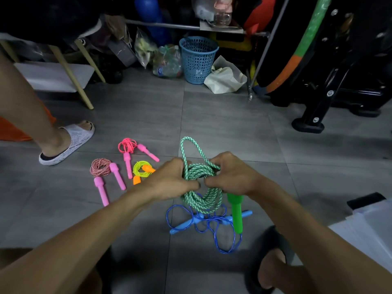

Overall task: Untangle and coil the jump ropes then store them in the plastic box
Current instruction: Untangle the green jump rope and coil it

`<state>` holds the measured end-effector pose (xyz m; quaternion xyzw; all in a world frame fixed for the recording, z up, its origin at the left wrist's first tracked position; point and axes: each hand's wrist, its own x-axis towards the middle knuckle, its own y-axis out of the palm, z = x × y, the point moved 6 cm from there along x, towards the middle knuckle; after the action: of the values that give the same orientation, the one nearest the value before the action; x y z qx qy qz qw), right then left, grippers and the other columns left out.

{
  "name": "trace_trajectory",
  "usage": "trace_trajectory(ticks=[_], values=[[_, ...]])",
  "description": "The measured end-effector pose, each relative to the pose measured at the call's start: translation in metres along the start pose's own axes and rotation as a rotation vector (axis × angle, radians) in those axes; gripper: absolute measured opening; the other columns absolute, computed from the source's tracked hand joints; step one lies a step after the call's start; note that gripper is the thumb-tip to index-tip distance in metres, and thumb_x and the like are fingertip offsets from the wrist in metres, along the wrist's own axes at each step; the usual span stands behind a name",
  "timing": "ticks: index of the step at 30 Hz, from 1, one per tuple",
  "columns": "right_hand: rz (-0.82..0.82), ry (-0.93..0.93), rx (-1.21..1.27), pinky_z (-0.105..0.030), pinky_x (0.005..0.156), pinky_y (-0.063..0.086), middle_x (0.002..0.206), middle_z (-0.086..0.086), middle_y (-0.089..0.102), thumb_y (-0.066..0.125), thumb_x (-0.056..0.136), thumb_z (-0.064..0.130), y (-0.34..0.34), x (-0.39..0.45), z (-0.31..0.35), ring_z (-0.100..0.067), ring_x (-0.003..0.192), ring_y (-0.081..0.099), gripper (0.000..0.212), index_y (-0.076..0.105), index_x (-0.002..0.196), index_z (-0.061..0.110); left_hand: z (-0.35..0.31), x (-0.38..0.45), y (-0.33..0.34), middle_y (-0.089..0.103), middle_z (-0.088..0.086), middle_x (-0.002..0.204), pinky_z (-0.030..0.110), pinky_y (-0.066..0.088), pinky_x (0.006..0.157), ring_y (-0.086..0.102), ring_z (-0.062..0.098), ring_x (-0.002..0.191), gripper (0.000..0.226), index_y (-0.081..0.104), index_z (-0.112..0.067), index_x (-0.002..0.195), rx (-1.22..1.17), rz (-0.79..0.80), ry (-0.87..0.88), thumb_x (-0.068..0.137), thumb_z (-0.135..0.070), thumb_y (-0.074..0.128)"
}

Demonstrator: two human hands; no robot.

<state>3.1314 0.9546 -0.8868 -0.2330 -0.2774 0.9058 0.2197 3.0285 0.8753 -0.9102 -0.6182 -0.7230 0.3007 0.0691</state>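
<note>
My left hand (171,181) and my right hand (231,177) both grip a coiled green-and-white braided jump rope (201,196) above the floor. One loop sticks up beyond my hands, and a green handle (236,215) hangs below my right hand. Under it on the tiles lies a loose, tangled blue jump rope (203,224) with blue handles. To the left lie three coiled ropes: a red-and-white one with pink handles (101,170), a pink one (129,149), and a yellow one with orange handles (141,169). A white plastic box (369,223) sits at the right edge.
Another person's leg and white slipper (67,145) stand at the left. A blue mesh basket (198,60), bottles and a white bag line the back. Black exercise equipment (331,98) occupies the right. My own foot in a dark slipper (269,259) is bottom right.
</note>
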Motion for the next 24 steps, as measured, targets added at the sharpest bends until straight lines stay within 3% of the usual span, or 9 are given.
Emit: trace_trajectory(ticks=[4,6,8,11,13,16,18,21,24], values=[[0.015,0.034,0.14,-0.021,0.049,0.039,0.069,-0.005,0.063,0.076,0.073,0.01,-0.013,0.001,-0.006,-0.004,0.05,0.049,0.017,0.07,0.088,0.01,0.003,0.0,0.001,0.061,0.0,0.074,0.03,0.043,0.062,0.057,0.019,0.072,0.017,0.057,-0.018,0.082,0.195,-0.016,0.013,0.089,-0.032,0.052],[-0.097,0.094,0.198,-0.018,0.045,0.038,0.063,0.001,0.059,0.074,0.077,0.011,-0.034,0.002,-0.021,-0.005,0.046,0.046,0.012,0.069,0.087,0.016,0.008,0.0,0.001,0.054,-0.005,0.07,0.029,0.038,0.06,0.052,0.017,0.07,0.02,0.052,-0.021,0.077,0.218,0.002,-0.007,0.094,-0.031,0.048],[-0.254,0.13,0.194,-0.017,0.045,0.035,0.052,0.004,0.053,0.064,0.082,0.004,-0.057,0.004,-0.039,-0.009,0.046,0.042,0.012,0.069,0.082,0.014,0.012,0.001,-0.001,0.051,-0.01,0.067,0.027,0.037,0.059,0.05,0.013,0.067,0.024,0.05,-0.023,0.072,0.179,0.006,-0.029,0.096,-0.029,0.048],[-0.422,0.181,0.214,-0.015,0.048,0.038,0.06,-0.003,0.055,0.053,0.085,-0.002,-0.074,0.009,-0.064,-0.004,0.044,0.046,0.021,0.069,0.082,0.01,0.014,0.004,-0.002,0.058,-0.006,0.07,0.028,0.041,0.068,0.055,0.012,0.07,0.025,0.056,-0.02,0.072,-0.001,0.019,-0.02,0.095,-0.026,0.05],[-0.482,0.265,0.328,-0.019,0.056,0.042,0.067,-0.003,0.06,0.044,0.092,0.004,-0.077,0.011,-0.078,-0.004,0.052,0.051,0.021,0.064,0.087,0.01,0.009,0.004,0.0,0.062,-0.005,0.072,0.028,0.042,0.07,0.055,0.01,0.071,0.023,0.058,-0.019,0.075,-0.116,0.051,0.017,0.096,-0.022,0.051],[-0.424,0.524,0.504,-0.044,0.085,0.043,0.088,0.0,0.07,0.041,0.095,0.024,-0.076,0.003,-0.097,-0.02,0.086,0.056,0.021,0.061,0.09,0.02,0.002,0.002,0.002,0.063,-0.004,0.073,0.027,0.044,0.071,0.057,0.011,0.072,0.021,0.057,-0.018,0.078,-0.218,0.075,0.054,0.097,-0.016,0.049],[-0.318,0.609,0.636,-0.053,0.085,0.046,0.097,-0.003,0.067,0.04,0.096,0.031,-0.069,-0.003,-0.1,-0.029,0.088,0.057,0.028,0.059,0.079,0.021,0.004,0.003,0.001,0.064,-0.003,0.074,0.03,0.045,0.075,0.059,0.013,0.075,0.021,0.058,-0.018,0.078,-0.248,0.058,0.053,0.097,-0.017,0.048],[-0.211,0.541,0.892,-0.048,0.068,0.057,0.098,-0.016,0.063,0.045,0.098,0.033,-0.056,-0.003,-0.088,-0.035,0.083,0.064,0.033,0.054,0.073,0.014,0.01,0.005,0.0,0.066,-0.008,0.072,0.036,0.047,0.077,0.059,0.013,0.074,0.018,0.058,-0.021,0.078,-0.237,0.057,0.052,0.093,-0.028,0.051],[-0.212,0.371,0.956,-0.035,0.062,0.06,0.088,-0.018,0.066,0.058,0.089,0.003,-0.054,-0.001,-0.07,-0.029,0.079,0.069,0.014,0.054,0.077,0.009,0.01,0.005,0.003,0.065,-0.007,0.073,0.036,0.046,0.079,0.058,0.012,0.074,0.023,0.058,-0.022,0.076,-0.173,0.08,0.062,0.097,-0.026,0.049]])
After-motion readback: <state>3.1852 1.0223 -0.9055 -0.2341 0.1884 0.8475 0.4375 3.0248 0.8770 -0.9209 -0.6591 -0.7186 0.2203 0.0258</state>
